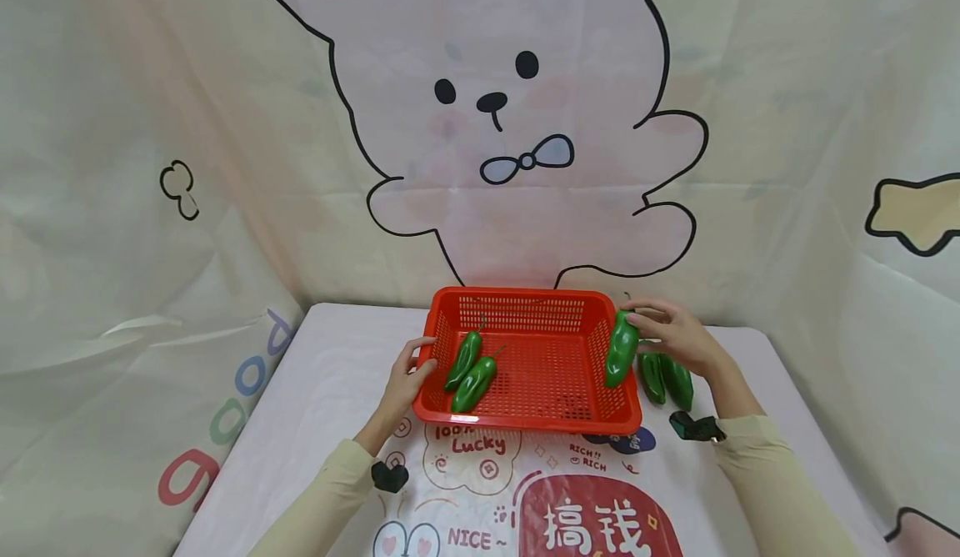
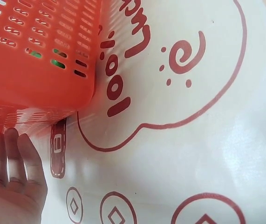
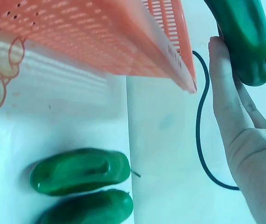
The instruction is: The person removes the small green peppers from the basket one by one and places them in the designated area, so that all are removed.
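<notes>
A red plastic basket (image 1: 525, 417) with slotted walls stands on the table. Two green peppers (image 1: 474, 383) lie inside it on the left. My left hand (image 1: 405, 378) holds the basket's left rim; in the left wrist view its fingers (image 2: 15, 158) rest against the outer wall. My right hand (image 1: 678, 336) grips another green pepper (image 1: 622, 348) above the basket's right rim, and the right wrist view shows this pepper (image 3: 247, 39) between thumb and fingers. Two more peppers (image 1: 677, 382) lie side by side on the table, right of the basket, below the right hand.
A white printed cloth (image 1: 465, 490) covers the table. Behind it hangs a curtain (image 1: 495, 223) with a cartoon animal. In the right wrist view a dark cable (image 3: 200, 135) runs beyond the table edge.
</notes>
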Demonstrator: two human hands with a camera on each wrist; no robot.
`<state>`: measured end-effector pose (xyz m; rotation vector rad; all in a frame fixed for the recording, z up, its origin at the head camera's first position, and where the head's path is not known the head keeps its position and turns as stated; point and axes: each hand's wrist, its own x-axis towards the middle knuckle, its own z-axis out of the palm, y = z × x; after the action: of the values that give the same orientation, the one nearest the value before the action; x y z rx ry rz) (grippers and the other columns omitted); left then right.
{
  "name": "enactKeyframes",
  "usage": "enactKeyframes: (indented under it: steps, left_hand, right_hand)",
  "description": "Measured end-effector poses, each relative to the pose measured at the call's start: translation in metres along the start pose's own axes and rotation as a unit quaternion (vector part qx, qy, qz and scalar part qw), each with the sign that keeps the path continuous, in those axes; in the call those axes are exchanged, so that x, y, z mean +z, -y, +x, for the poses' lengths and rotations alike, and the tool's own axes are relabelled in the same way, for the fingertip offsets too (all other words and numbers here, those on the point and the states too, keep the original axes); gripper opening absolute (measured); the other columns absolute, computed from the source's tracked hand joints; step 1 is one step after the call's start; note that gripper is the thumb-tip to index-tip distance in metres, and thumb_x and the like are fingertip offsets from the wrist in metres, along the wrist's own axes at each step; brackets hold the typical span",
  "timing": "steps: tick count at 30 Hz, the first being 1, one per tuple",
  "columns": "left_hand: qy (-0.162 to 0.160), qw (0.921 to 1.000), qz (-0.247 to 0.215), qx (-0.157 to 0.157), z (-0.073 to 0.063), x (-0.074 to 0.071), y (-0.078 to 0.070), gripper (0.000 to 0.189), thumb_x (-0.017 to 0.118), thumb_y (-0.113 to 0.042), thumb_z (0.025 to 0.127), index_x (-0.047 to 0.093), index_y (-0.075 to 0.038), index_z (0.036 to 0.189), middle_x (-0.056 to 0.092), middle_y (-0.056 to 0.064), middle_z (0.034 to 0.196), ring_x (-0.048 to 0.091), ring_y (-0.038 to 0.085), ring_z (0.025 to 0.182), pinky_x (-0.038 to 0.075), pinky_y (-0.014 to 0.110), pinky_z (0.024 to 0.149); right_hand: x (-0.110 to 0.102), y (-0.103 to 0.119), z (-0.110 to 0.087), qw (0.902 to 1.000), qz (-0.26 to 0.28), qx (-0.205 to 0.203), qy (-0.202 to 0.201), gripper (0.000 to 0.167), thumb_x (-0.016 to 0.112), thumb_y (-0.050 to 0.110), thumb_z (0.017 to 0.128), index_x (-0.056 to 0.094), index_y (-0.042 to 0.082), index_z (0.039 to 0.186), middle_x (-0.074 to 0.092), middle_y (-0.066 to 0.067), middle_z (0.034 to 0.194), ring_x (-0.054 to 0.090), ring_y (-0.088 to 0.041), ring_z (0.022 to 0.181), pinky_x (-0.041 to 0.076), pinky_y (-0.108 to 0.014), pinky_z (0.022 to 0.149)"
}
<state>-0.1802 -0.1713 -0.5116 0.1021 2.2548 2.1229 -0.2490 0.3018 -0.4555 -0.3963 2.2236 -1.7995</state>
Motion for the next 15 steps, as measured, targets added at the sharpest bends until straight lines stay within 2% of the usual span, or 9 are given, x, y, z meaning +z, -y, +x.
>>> enactKeyframes:
  steps: [7, 15]
  left_hand:
    - [0.000, 1.0000, -0.001, 0.004, 0.000, 0.000, -0.001, 0.042, 0.056, -0.003, 0.103, 0.046, -0.002, 0.144, 0.054, 0.019, 0.107, 0.058, 0.055, 0.102, 0.056, 0.058, 0.080]
    - [-0.001, 1.0000, 0.002, -0.002, 0.000, 0.000, -0.001, 0.042, 0.057, -0.003, 0.103, 0.047, -0.003, 0.144, 0.054, 0.018, 0.106, 0.058, 0.053, 0.101, 0.058, 0.056, 0.080]
  right_hand:
    - [-0.011, -0.003, -0.013, 0.9996, -0.021, 0.000, -0.016, 0.034, 0.062, 0.021, 0.103, 0.061, 0.005, 0.134, 0.064, -0.013, 0.117, 0.067, -0.026, 0.099, 0.060, -0.041, 0.081]
    - [-0.027, -0.010, -0.028, 0.9991, -0.036, -0.015, -0.018, 0.040, 0.062, 0.014, 0.103, 0.053, -0.005, 0.137, 0.063, -0.010, 0.119, 0.067, -0.021, 0.099, 0.059, -0.043, 0.082]
